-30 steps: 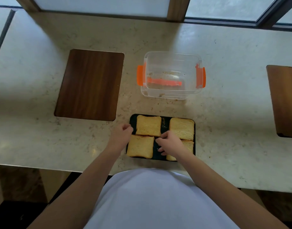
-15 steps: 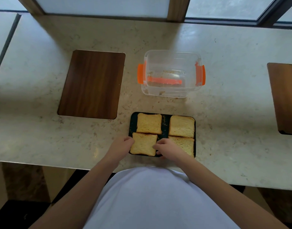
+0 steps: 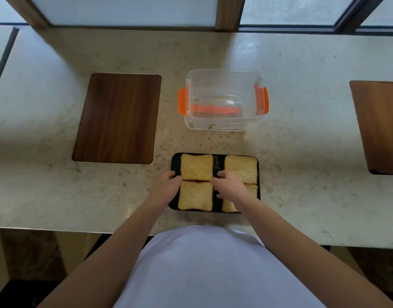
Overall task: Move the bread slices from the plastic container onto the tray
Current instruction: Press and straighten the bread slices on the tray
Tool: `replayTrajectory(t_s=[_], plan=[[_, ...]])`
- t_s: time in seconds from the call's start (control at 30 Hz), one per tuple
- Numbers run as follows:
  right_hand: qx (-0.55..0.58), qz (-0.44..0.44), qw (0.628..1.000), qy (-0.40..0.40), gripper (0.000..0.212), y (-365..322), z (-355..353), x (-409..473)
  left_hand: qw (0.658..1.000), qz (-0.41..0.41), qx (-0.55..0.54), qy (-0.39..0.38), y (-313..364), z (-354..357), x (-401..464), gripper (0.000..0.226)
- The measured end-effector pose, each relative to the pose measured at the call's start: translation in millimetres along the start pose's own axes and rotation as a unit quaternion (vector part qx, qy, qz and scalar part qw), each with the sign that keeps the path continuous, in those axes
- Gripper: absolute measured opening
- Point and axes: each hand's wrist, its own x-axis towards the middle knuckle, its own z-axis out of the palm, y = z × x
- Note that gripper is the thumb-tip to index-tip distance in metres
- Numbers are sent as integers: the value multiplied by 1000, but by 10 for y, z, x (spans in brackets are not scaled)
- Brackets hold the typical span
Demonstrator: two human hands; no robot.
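**Four slices on the tray, both hands at the left pair**

Nearest the camera is the person's white shirt (image 3: 213, 270), with both bare forearms reaching forward over the counter (image 3: 302, 152) edge.

The black tray (image 3: 174, 161) sits on the counter just ahead. It holds four bread slices in two rows of two. The near-left slice (image 3: 195, 196) lies flat and in full view. The near-right slice (image 3: 229, 206) is mostly covered by the right wrist. The far-left slice (image 3: 196, 167) and the far-right slice (image 3: 241, 168) lie flat behind them, with a strip of bare tray between the two columns.

The left hand (image 3: 167, 185) rests at the tray's left edge, fingers curled, its fingertips at the seam where the two left slices meet. The right hand (image 3: 227, 185) is over the tray's middle strip, fingers bent and close together, its fingertips at the right edges of the same two slices. Whether either hand actually pinches a slice cannot be told.

Beyond the tray stands the clear container (image 3: 224, 125) with orange clips (image 3: 181, 101) at its left and right sides. It holds no bread, only crumbs on the bottom. A dark wooden board (image 3: 117, 117) lies flat to its left, and a second board (image 3: 382, 127) at the right edge. Window frames (image 3: 226, 12) run along the far side.
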Motion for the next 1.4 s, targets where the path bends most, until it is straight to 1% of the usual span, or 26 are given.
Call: replayTrajectory(t_s=[0.03,0.07,0.17,0.23,0.3,0.43,0.67,0.8,0.83,0.87,0.9,0.93,0.97,1.0,1.07,1.1,1.17,1.3,1.4], plan=[[-1,2,1000,0,65,-24,16,12,1000,2,2,-2,43,29,17,60],[-6,3,1000,-3,65,-40,41,16,1000,3,3,-6,89,53,9,51],[-29,5,999,-12,57,-110,189,21,1000,7,4,-9,101,44,38,3],[-32,1,999,-5,51,-105,233,16,1000,8,11,-6,88,47,44,13],[-35,-1,999,-5,52,-93,246,37,1000,15,14,-4,87,30,58,10],[-27,-3,1000,-11,66,-67,222,85,999,26,24,-21,88,16,54,12],[-36,-13,999,-12,63,-108,240,112,999,26,20,-16,92,19,33,9],[-35,-15,999,-7,66,-105,230,104,999,30,36,-5,111,25,41,11],[-35,-16,999,-5,66,-103,229,96,997,45,60,-1,108,34,30,14],[-35,-18,999,-2,66,-95,220,85,990,71,116,16,102,41,15,15],[-38,-25,999,1,65,-81,201,66,970,115,207,59,95,53,-12,15],[-45,-37,998,9,64,-54,166,44,940,163,279,104,101,80,-52,22],[-53,-53,997,23,61,-13,111,17,919,212,308,127,116,122,-84,34],[-57,-65,995,42,59,37,40,-8,923,227,291,112,156,170,-113,44],[-45,-69,993,87,57,160,-161,-45,948,209,239,34,265,325,-127,54],[-39,-64,991,111,57,219,-274,-58,953,196,230,-4,328,418,-116,56],[-51,-48,986,155,57,316,-468,-47,958,174,221,-52,446,613,-68,56],[-135,-28,971,196,58,376,-616,-22,965,133,214,-74,627,948,27,60],[-162,-29,964,208,55,392,-610,-26,969,119,208,-62,690,1060,98,61]])
